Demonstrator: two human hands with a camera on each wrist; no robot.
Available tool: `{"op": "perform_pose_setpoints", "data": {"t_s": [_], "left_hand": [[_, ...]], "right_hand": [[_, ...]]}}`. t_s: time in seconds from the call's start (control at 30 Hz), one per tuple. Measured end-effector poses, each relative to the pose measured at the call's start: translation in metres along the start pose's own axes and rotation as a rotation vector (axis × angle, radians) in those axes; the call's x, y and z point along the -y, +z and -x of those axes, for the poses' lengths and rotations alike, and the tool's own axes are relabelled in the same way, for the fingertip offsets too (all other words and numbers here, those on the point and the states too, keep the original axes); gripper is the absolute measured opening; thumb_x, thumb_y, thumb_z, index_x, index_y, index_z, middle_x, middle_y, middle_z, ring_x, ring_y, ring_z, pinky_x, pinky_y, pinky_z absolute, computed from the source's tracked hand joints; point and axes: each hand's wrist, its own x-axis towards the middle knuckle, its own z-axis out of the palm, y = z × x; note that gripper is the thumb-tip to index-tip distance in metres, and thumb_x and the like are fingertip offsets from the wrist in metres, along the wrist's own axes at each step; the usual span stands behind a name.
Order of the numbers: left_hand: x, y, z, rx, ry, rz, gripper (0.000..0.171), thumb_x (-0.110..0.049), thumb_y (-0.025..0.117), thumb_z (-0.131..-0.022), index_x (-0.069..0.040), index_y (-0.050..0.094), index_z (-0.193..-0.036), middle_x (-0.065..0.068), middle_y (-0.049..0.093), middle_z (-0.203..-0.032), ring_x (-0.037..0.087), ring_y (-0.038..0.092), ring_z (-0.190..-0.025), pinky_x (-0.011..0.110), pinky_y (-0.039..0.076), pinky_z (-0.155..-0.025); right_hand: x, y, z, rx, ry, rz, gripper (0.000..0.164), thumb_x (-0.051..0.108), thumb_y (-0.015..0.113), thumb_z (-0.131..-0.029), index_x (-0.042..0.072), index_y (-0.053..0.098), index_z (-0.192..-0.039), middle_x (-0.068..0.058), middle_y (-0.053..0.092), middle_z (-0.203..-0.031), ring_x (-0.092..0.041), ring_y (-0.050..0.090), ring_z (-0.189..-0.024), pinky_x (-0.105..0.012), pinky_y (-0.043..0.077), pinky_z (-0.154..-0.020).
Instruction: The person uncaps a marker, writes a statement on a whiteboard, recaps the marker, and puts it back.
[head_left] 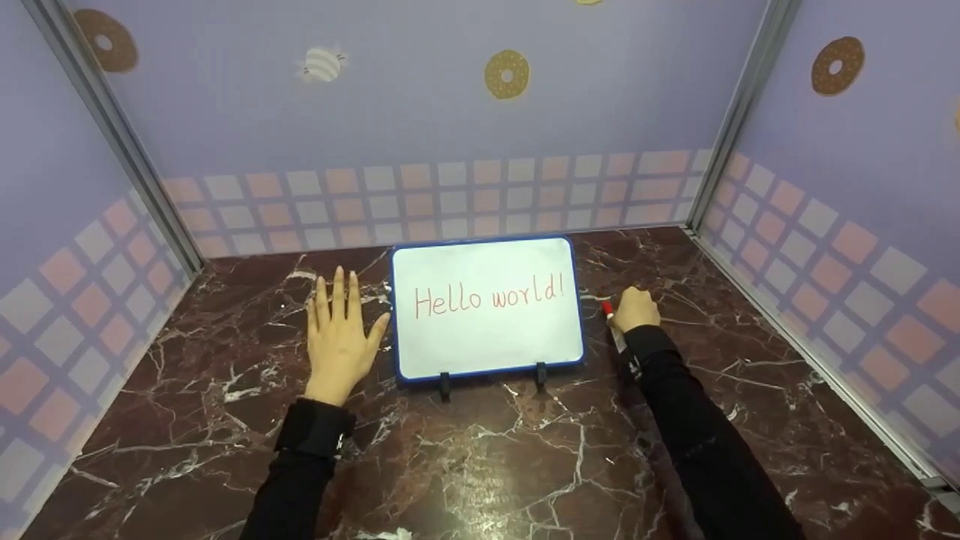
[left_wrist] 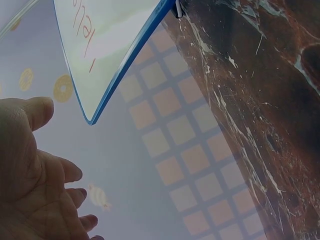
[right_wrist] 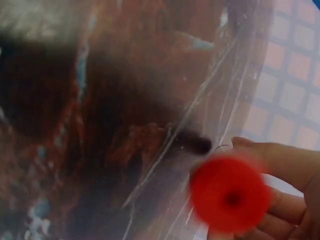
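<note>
A blue-framed whiteboard (head_left: 487, 341) bearing red handwriting, "Hello world!", leans on a stand with two black feet (head_left: 541, 375). Left of it is my left hand (head_left: 341, 345), palm down with straight, spread fingers, holding nothing; the thumb lies close to the frame. From the left wrist view, the board's corner (left_wrist: 95, 107) appears beyond that thumb. On the board's right, my right hand (head_left: 636, 309) grips a red-tipped marker (head_left: 608, 307). In the right wrist view the marker's round red end (right_wrist: 225, 195) faces the camera, blurred, with fingers (right_wrist: 285, 162) curled round the barrel, which is mostly hidden.
Dark red marbled tabletop (head_left: 480, 457) extends under both arms. A patterned back wall (head_left: 420, 112) stands close behind the whiteboard. Side walls with metal corner posts (head_left: 739, 112) bound the table on the left and right.
</note>
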Motion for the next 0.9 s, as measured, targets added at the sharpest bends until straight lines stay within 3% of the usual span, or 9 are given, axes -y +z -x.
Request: {"op": "perform_pose_setpoints", "data": {"t_s": [0.53, 0.73, 0.9], "left_hand": [[0.001, -0.001, -0.002, 0.029, -0.018, 0.007, 0.08, -0.045, 0.044, -0.103, -0.002, 0.006, -0.158, 0.017, -0.002, -0.167, 0.041, -0.007, -0.153, 0.055, -0.002, -0.124], [0.003, -0.001, -0.002, 0.017, -0.018, 0.0, 0.079, -0.045, 0.045, -0.103, -0.001, 0.009, -0.158, 0.017, -0.001, -0.166, 0.042, -0.005, -0.152, 0.055, -0.001, -0.124], [0.004, -0.002, -0.002, 0.015, -0.019, 0.002, 0.079, -0.045, 0.045, -0.103, -0.001, 0.009, -0.158, 0.017, -0.002, -0.166, 0.042, -0.006, -0.152, 0.054, -0.002, -0.124]], "right_hand": [[0.001, 0.002, 0.0, 0.03, -0.034, 0.014, 0.047, 0.011, 0.082, -0.074, -0.014, 0.065, -0.109, -0.038, 0.063, -0.117, -0.054, 0.062, -0.107, -0.059, 0.053, -0.09], [-0.002, -0.008, 0.0, 0.075, -0.069, 0.037, 0.054, 0.019, 0.08, -0.08, -0.018, 0.062, -0.115, -0.038, 0.062, -0.118, -0.053, 0.061, -0.108, -0.058, 0.052, -0.093], [-0.002, -0.02, 0.006, 0.019, -0.107, 0.006, 0.046, 0.021, 0.073, -0.086, -0.017, 0.064, -0.11, -0.036, 0.065, -0.112, -0.051, 0.065, -0.101, -0.058, 0.054, -0.085]]}}
